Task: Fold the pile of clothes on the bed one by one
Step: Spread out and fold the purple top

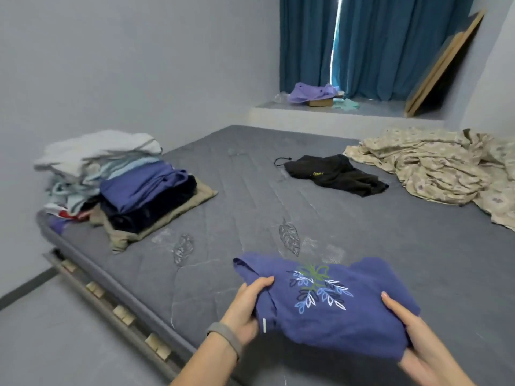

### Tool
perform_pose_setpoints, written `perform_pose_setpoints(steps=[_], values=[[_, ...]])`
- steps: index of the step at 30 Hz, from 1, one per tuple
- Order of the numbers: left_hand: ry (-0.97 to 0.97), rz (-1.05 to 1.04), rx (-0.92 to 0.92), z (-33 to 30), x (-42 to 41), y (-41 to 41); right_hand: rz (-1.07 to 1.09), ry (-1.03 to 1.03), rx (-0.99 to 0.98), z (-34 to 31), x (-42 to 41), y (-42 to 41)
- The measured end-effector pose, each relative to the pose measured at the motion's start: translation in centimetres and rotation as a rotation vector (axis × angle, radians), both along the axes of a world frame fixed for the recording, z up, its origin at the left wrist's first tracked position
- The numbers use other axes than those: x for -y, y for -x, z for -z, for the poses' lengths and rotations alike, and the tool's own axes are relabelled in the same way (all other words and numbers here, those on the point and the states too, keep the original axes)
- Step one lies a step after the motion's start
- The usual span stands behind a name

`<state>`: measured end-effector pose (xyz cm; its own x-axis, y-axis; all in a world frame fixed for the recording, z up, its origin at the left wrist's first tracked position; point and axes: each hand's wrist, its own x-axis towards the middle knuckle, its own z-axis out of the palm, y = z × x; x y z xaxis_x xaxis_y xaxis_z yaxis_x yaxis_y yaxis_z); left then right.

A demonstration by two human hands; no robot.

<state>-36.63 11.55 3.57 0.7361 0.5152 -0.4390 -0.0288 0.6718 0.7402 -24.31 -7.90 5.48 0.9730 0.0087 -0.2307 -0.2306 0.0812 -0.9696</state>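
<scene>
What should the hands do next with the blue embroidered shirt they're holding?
Probably carry the blue embroidered shirt left onto the folded stack. The left hand and right hand grip its two sides, it already looks folded compact, and only the black garment lies unfolded on the mattress.

shirt [323,305]: dark blue, leaf print in light blue, white, green | mattress [250,196]: grey, leaf quilting | shorts [334,174]: black, small yellow mark | blanket [434,165]: beige, floral | curtains [370,45]: teal | wristband [226,336]: grey
</scene>
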Motion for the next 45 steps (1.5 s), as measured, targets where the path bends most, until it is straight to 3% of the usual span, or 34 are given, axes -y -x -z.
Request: perform_pose_setpoints(steps=[1, 2, 5, 7, 12, 19, 21, 24, 26, 28, 32, 35, 37, 39, 42, 45], values=[[0.004, -0.033, 0.012, -0.1, -2.1, -0.7, 0.081, 0.101, 0.052, -1.1, -3.7, -1.1], [0.010, -0.074, 0.017, -0.1, -4.5, -1.4, 0.013, 0.107, 0.009, -2.4, -6.6, -1.5], [0.019, -0.189, 0.015, -0.2, -11.5, -2.5, -0.598, -0.415, -0.321, -5.7, -12.1, -3.5], [0.023, -0.259, 0.020, -1.2, -15.8, -2.1, -0.730, -0.412, -0.364, -5.8, -16.8, -6.6], [-0.017, -0.432, 0.002, -6.7, -27.0, 0.7, -0.848, -0.306, -0.493, -8.0, -32.7, -8.9], [-0.058, -0.579, 0.046, -13.3, -47.8, 5.1, -0.982, -0.330, -0.282, -15.0, -59.0, -7.1], [-0.044, -0.619, 0.013, -12.1, -52.9, 6.0, -0.924, -0.168, -0.108, -14.7, -65.5, -6.6], [-0.042, -0.628, -0.250, -8.4, -57.0, 6.8, -0.853, 0.189, 0.124, -11.1, -72.1, -6.5], [0.014, -0.553, -0.484, -5.9, -58.2, 7.4, -0.829, 0.371, 0.119, -7.6, -74.2, -6.0], [0.037, -0.533, -0.584, -3.8, -58.8, 8.3, -0.841, 0.427, 0.060, -4.7, -74.1, -5.4], [-0.405, -0.574, -0.835, -3.8, -58.5, 8.4, -0.846, 0.211, -0.110, -1.9, -71.6, -5.9], [-0.821, -0.489, -1.073, -6.0, -56.9, 6.0, -0.872, 0.212, -0.121, -1.6, -69.1, -8.8], [-1.076, -0.432, -1.021, -7.4, -55.3, 3.6, -0.893, 0.380, -0.025, -1.7, -67.2, -11.4], [-1.202, -0.297, -0.891, -8.4, -53.6, 0.7, -0.969, 0.755, 0.214, -1.7, -64.7, -14.9], [-1.310, 0.090, -0.809, -8.5, -50.7, -4.7, -1.172, 1.339, 0.466, -2.1, -60.1, -21.0], [-1.418, 0.413, -0.830, -7.4, -48.4, -11.6, -1.187, 1.631, 0.539, -2.4, -56.4, -27.0]])
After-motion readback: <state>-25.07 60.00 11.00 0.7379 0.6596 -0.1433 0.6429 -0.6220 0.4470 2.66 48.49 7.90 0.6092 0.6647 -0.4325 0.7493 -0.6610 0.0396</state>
